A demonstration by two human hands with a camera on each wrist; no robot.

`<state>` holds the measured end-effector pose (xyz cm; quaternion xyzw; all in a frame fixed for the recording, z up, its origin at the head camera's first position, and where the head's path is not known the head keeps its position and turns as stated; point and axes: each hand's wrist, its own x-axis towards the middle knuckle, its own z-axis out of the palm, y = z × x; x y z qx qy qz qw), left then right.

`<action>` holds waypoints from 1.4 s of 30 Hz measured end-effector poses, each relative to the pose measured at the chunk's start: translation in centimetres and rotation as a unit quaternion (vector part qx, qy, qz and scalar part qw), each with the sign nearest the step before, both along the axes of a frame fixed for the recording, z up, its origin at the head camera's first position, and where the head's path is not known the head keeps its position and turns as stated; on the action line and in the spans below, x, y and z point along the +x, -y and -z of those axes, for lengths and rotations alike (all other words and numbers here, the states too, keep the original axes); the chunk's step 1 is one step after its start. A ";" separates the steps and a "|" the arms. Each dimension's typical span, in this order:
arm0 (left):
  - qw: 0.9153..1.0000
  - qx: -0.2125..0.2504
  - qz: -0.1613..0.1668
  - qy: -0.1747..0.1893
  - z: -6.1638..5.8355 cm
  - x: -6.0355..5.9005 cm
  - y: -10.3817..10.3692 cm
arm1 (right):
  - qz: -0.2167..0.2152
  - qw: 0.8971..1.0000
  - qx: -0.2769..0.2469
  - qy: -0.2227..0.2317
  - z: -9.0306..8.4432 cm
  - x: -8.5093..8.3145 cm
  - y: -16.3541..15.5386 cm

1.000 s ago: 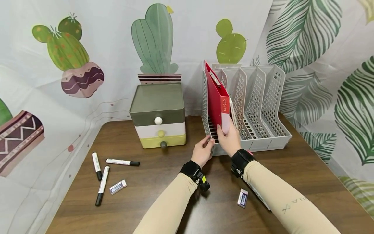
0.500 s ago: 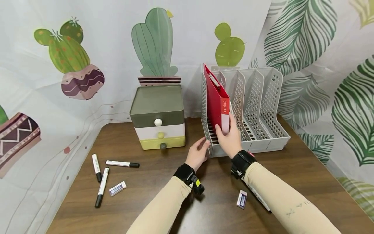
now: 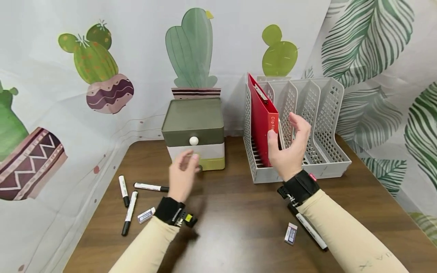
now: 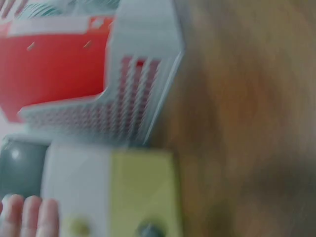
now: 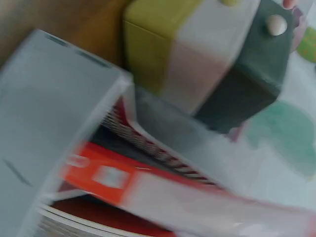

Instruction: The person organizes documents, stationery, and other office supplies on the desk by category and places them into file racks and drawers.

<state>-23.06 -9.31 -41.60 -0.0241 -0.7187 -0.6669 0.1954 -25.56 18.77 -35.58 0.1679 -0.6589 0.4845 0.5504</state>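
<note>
The file right of centre is coloured red, the rack grey; the drawer box is banded green, white, yellow

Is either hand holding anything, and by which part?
Nothing is held: the right hand is open near the red clip file, and the left hand is empty near the drawer box.

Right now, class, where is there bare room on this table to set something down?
Widest: the middle of the table, bordered by the left sleeve, the right eraser, the drawer box and the file rack. A narrow bare strip separates those last two. Crowded: left, with three markers and another eraser; right front, with a fourth marker.
</note>
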 end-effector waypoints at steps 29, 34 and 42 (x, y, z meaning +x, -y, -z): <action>0.975 -0.201 0.045 0.080 -7.0 -7.5 10.4 | -0.139 0.921 -0.033 0.363 2.6 -4.4 12.1; 0.978 -0.180 0.060 0.089 -6.7 -7.6 11.0 | -0.130 0.928 -0.041 0.346 3.2 -3.9 13.1; 0.974 -0.192 0.082 0.093 -6.8 -7.7 11.4 | -0.146 0.904 -0.009 0.401 3.6 -3.2 15.9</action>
